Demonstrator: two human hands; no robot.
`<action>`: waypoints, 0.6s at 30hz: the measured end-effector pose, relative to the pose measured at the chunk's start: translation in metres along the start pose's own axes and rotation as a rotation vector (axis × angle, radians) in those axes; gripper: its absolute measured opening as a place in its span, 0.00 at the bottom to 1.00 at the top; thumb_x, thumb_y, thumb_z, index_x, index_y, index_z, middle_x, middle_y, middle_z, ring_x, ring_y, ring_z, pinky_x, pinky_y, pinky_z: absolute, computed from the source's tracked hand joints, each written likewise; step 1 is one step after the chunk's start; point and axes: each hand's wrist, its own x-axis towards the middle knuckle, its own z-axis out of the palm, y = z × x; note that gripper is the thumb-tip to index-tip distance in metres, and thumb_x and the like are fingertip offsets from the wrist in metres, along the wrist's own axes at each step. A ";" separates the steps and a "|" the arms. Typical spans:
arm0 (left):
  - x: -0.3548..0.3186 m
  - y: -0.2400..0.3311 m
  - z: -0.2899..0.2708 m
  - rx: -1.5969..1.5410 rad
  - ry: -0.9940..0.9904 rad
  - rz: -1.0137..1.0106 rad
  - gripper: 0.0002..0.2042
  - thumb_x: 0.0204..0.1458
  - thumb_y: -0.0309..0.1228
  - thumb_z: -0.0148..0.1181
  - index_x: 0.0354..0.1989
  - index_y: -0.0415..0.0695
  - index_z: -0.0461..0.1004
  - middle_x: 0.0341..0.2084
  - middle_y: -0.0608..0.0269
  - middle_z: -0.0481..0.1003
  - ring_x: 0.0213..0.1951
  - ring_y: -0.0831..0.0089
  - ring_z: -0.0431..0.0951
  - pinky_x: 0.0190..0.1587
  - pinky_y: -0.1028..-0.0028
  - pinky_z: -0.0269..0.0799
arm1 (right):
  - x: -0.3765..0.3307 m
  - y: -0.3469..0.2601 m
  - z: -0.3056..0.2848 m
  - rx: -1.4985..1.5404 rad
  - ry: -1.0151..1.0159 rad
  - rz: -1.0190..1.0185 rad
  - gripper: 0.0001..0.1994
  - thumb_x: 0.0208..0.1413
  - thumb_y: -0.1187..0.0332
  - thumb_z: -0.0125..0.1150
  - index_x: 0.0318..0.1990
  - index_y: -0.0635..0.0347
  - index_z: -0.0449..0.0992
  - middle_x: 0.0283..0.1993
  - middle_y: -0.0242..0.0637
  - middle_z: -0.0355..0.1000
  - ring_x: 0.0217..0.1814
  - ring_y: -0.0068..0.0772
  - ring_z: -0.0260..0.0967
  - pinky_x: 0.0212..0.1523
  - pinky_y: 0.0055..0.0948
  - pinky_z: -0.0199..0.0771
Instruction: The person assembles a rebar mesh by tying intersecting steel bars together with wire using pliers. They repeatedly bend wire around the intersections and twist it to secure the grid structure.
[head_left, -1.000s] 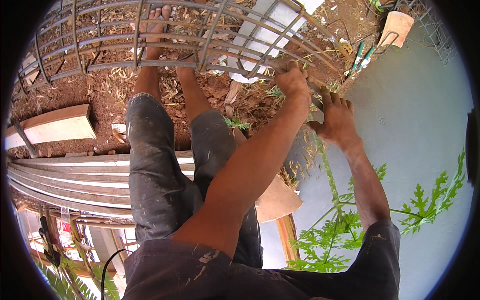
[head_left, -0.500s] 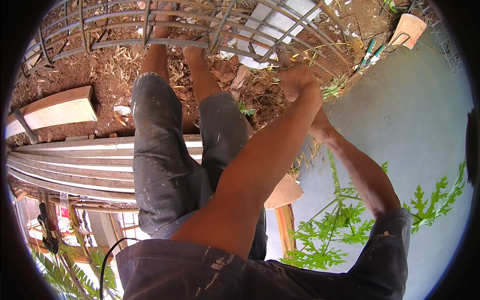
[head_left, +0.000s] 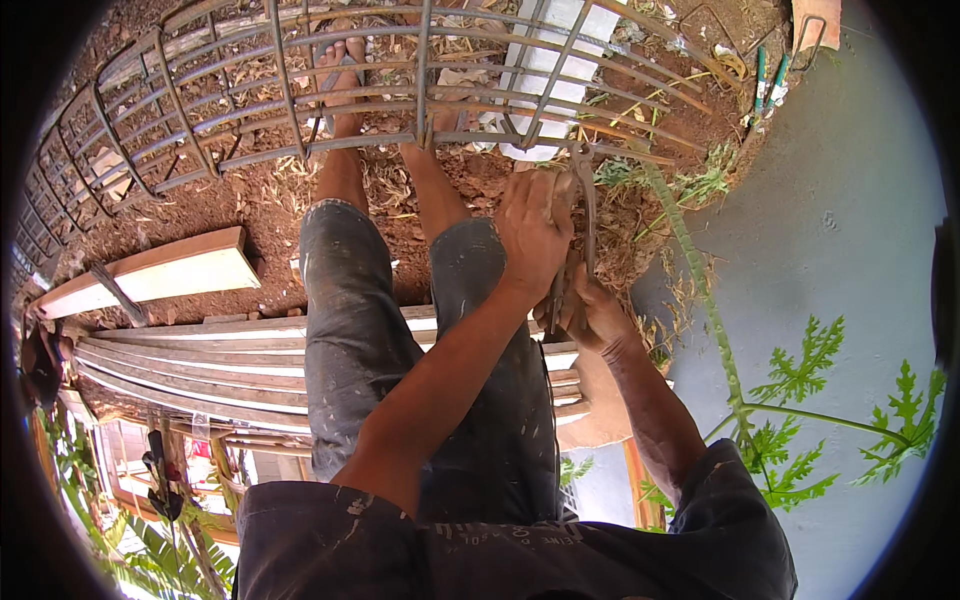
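My left hand [head_left: 535, 222] is closed beside the head of a pair of long-handled metal pincers [head_left: 589, 215]; what its curled fingers grip is hidden. Lower down, my right hand [head_left: 597, 312] wraps round the handle ends of these pincers. Their jaws point away from me and reach the near edge of a steel rebar cage [head_left: 423, 70]. This curved cage of long bars and crossing stirrups spans the top of the view, over my feet.
A board [head_left: 190, 275] lies on the soil at left, above stacked planks [head_left: 200, 365]. Green-handled cutters [head_left: 770, 80] rest by the grey wall [head_left: 860, 220] at right. A leafy plant [head_left: 735, 385] rises beside my right arm. A white sheet [head_left: 550, 80] lies under the cage.
Both hands have come back toward me from the cage's edge, and my forearms no longer cross. The pincers, mostly hidden before, now show. My view has shifted so that more cage appears.
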 end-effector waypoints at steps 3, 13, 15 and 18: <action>0.007 0.014 -0.005 -0.297 -0.162 0.069 0.05 0.53 0.26 0.57 0.33 0.37 0.72 0.21 0.52 0.72 0.25 0.56 0.73 0.29 0.64 0.68 | 0.041 0.020 -0.059 -0.007 0.100 -0.132 0.21 0.62 0.54 0.54 0.54 0.60 0.68 0.31 0.32 0.73 0.30 0.25 0.71 0.29 0.26 0.69; 0.004 0.037 -0.034 -0.609 -0.658 -0.916 0.16 0.59 0.39 0.56 0.43 0.35 0.75 0.28 0.67 0.74 0.33 0.77 0.71 0.40 0.78 0.67 | 0.128 -0.025 -0.053 -0.348 0.370 -0.534 0.22 0.56 0.55 0.63 0.50 0.63 0.73 0.44 0.37 0.73 0.45 0.25 0.68 0.46 0.27 0.70; 0.008 0.031 -0.040 -0.630 -0.710 -0.996 0.16 0.60 0.39 0.56 0.42 0.35 0.74 0.28 0.67 0.73 0.33 0.80 0.71 0.39 0.79 0.67 | 0.145 -0.012 -0.064 -0.419 0.399 -0.604 0.24 0.54 0.54 0.66 0.51 0.61 0.72 0.49 0.43 0.72 0.49 0.30 0.68 0.45 0.28 0.70; 0.004 0.018 -0.034 -0.573 -0.593 -0.933 0.13 0.61 0.37 0.54 0.37 0.36 0.73 0.26 0.68 0.71 0.29 0.81 0.68 0.34 0.79 0.65 | 0.158 0.009 -0.064 -0.733 0.850 -0.846 0.26 0.59 0.52 0.60 0.55 0.64 0.70 0.48 0.41 0.72 0.52 0.31 0.67 0.51 0.32 0.68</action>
